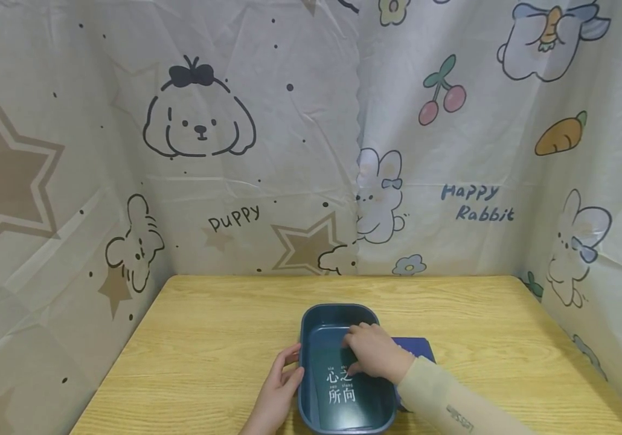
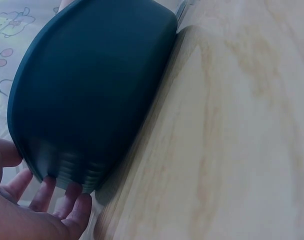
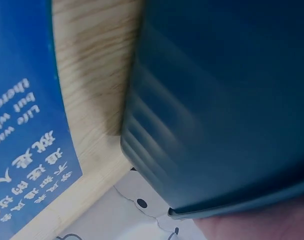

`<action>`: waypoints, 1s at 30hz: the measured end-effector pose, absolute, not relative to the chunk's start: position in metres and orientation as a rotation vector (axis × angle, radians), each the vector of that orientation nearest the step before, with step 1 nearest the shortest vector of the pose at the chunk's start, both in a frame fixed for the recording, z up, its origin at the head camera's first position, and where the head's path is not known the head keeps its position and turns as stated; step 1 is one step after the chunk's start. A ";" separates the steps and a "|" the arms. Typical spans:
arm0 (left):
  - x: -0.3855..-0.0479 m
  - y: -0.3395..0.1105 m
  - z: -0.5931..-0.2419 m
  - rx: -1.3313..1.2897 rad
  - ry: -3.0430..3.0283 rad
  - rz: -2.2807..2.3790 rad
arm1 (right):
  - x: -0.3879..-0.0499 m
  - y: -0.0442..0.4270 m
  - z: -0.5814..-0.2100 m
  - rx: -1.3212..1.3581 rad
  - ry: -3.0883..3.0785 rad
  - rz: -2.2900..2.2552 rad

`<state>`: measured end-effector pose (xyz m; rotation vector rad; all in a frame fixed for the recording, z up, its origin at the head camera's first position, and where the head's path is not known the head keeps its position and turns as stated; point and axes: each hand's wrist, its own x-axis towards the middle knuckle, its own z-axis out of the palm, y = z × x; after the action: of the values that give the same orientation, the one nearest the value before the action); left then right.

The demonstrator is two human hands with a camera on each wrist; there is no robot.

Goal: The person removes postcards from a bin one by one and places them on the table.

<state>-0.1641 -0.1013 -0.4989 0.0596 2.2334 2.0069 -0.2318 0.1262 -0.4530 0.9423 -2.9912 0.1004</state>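
Observation:
A dark teal plastic box (image 1: 307, 411) stands on the table, its long side toward me. Inside it lies a dark green notebook (image 1: 338, 417) with white Chinese characters. My left hand (image 1: 280, 383) rests against the box's left outer wall; in the left wrist view its fingertips (image 2: 74, 192) touch the ridged part of the wall, thumb near the rim. My right hand (image 1: 376, 353) reaches over the right rim into the box, thumb and bent fingers apart over the notebook's upper part. Its fingertips are partly hidden, and the right wrist view shows only some skin (image 3: 262, 222) at the rim.
Just right of the box lies a blue notebook (image 1: 416, 347) with white writing, partly hidden by the right forearm. The wooden tabletop (image 1: 208, 356) reaches back to a cartoon-printed cloth (image 1: 267, 169), which also hangs along both sides.

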 end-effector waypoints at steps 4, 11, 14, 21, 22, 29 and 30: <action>-0.164 -0.101 -0.499 0.082 2.243 2.019 | -0.233 0.125 -0.453 0.928 -2.996 0.100; -0.163 -0.100 -0.500 0.107 2.242 2.051 | -0.236 0.122 -0.454 0.890 -3.025 0.106; -0.163 -0.100 -0.501 0.117 2.242 2.072 | -0.237 0.122 -0.455 0.880 -3.028 0.093; -0.162 -0.099 -0.500 0.111 2.239 2.087 | -0.238 0.121 -0.456 0.871 -3.035 0.073; -0.162 -0.099 -0.500 0.110 2.237 2.088 | -0.238 0.121 -0.456 0.869 -3.038 0.075; -0.162 -0.099 -0.501 0.108 2.239 2.081 | -0.239 0.121 -0.456 0.868 -3.043 0.086; -0.162 -0.099 -0.501 0.106 2.241 2.077 | -0.239 0.121 -0.456 0.866 -3.044 0.089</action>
<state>-0.1621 -0.0986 -0.5010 0.1062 2.2407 2.0769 -0.2385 0.1211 -0.4556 0.8655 -3.0443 0.0895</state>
